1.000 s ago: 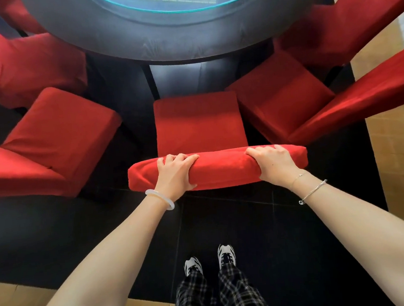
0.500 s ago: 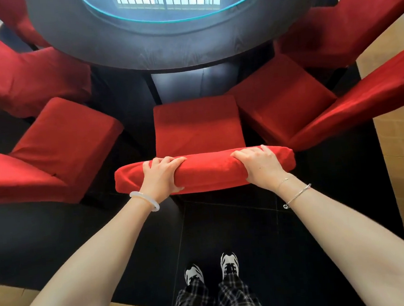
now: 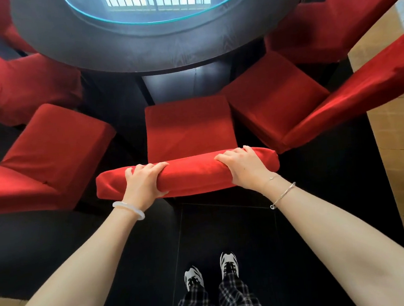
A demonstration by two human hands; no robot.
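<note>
Gripping the backrest (image 3: 193, 175) of the middle red chair along its padded top edge, both hands at once. Left hand (image 3: 145, 182) is wrapping its fingers over the far side of the padding, with the thumb pressing on the near face. Right hand (image 3: 243, 167) is curling its fingers over the top closer to the right end; its thumb is not showing. The hands are sitting well apart, with bare red fabric between them. The chair's seat (image 3: 189, 127) is facing the round dark table (image 3: 138, 53), near its rim. A left neighbour chair (image 3: 54, 146) and a right neighbour chair (image 3: 272, 100) are flanking it, angled toward the table. The person's shoes (image 3: 193, 276) are standing on the black floor (image 3: 227, 236) behind the backrest.
</note>
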